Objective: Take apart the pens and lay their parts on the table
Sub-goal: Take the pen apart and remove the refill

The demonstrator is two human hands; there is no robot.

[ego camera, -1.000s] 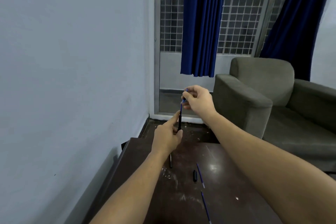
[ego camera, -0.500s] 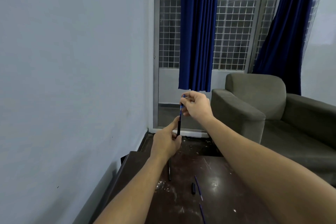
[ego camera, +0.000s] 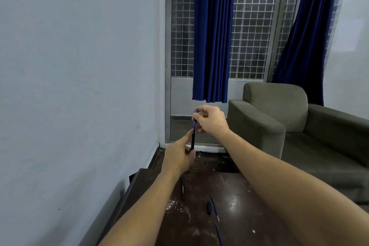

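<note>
No readable text, label, brand, number or sign is showing anywhere in the view. The pen barrel [ego camera: 192, 142] the hands are holding is appearing too small and dark for any print to be made out.

Single head-worn wide-angle view, looking forward and slightly down from above the near edge of the dark table [ego camera: 235, 195]. Faces the grilled window [ego camera: 251, 26] straight beyond the table, with the blue-grey wall [ego camera: 69, 86] left of the table and the grey armchair [ego camera: 279, 118] right of it. Close to the table; forearms fill the lower frame.
</note>
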